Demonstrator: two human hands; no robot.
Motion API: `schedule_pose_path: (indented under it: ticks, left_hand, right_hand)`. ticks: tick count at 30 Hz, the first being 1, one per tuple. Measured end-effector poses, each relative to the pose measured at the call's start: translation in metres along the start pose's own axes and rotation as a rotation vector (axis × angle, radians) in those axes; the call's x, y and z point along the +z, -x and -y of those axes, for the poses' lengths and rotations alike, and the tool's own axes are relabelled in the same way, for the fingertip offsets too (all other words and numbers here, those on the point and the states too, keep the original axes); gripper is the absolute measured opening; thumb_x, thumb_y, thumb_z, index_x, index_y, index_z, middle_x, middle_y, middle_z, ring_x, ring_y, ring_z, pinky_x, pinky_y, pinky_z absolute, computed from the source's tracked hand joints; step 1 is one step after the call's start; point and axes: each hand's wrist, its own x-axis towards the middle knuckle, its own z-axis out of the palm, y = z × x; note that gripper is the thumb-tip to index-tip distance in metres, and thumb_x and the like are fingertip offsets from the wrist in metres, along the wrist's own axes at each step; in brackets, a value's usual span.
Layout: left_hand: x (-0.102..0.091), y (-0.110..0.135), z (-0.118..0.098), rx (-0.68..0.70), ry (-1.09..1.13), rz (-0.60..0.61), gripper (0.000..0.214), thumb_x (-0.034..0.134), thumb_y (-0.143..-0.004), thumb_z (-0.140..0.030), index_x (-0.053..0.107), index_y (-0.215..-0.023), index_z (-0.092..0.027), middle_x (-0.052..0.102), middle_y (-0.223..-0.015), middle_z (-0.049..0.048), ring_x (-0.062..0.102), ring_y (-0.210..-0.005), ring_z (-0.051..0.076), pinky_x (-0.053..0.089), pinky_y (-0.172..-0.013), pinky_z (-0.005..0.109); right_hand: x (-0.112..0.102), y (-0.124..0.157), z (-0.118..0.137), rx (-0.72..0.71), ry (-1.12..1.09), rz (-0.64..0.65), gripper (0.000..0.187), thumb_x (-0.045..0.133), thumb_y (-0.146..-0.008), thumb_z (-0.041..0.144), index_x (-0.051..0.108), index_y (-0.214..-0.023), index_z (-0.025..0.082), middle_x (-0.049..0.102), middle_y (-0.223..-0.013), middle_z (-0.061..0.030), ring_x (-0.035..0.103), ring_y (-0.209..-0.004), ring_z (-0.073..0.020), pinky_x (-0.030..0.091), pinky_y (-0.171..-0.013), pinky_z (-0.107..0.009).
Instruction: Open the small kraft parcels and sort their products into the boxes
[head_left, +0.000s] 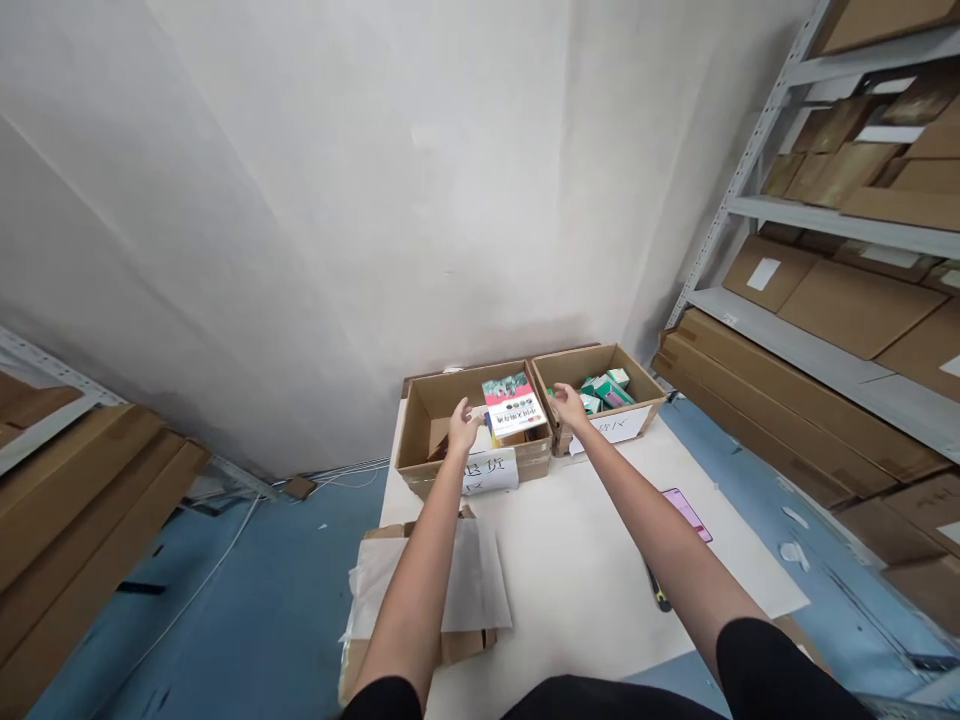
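A book [514, 408] with a red, white and teal cover lies at a slant on top of other items in the left cardboard box [420, 430]. My left hand [463, 428] is over that box, just left of the book, fingers apart and holding nothing. To the right of the book, my right hand [568, 406] hovers by the near left corner of the right cardboard box [646, 388], also open with a gap to the book. Several small green and white boxes [613, 390] sit inside the right box. Handwritten paper labels [491, 470] are on both box fronts.
Both boxes stand on a white table [577, 560] against a pale wall. A phone [688, 514] and a yellow-black cutter [660, 592] lie at right. White sheets [472, 575] cover cardboard at left. Shelves [832, 290] of cartons flank both sides.
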Motion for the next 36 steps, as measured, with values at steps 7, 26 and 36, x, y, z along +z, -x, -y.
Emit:
schedule_pose_path:
  ticks: [7,26,36]
  left_hand:
    - [-0.08,0.053,0.098,0.06,-0.132,0.011,0.051,0.068,-0.088,-0.019,0.065,-0.139,-0.016,0.076,-0.126,0.0147,0.072,-0.12,0.025,0.054,-0.11,0.042]
    - [-0.231,0.361,0.241,-0.276,-1.074,-0.081,0.064,0.065,-0.084,-0.023,0.057,-0.147,-0.021,0.055,-0.157,0.0148,0.047,-0.15,0.031,0.04,-0.123,0.043]
    - [-0.262,0.278,0.22,-0.306,-0.819,-0.289,0.07,0.067,-0.084,-0.036,0.056,-0.149,-0.014,0.072,-0.135,0.0182,0.065,-0.131,0.034,0.051,-0.107,0.041]
  right_hand:
    - [-0.022,0.099,-0.074,0.128,-0.1,0.099,0.052,0.075,-0.071,0.034,0.07,-0.121,0.021,0.074,-0.105,-0.0072,0.069,-0.092,-0.0225,0.058,-0.088,-0.039]
    - [0.136,0.343,-0.134,0.678,-0.121,0.754,0.084,0.082,-0.07,0.034,0.054,-0.148,0.024,0.07,-0.117,-0.009,0.061,-0.061,-0.0121,0.051,-0.052,-0.025]
    - [0.142,0.329,-0.089,0.163,0.06,0.402,0.019,0.067,-0.079,0.039,0.074,-0.086,0.022,0.072,-0.094,-0.005,0.067,-0.096,-0.0242,0.053,-0.081,-0.03]
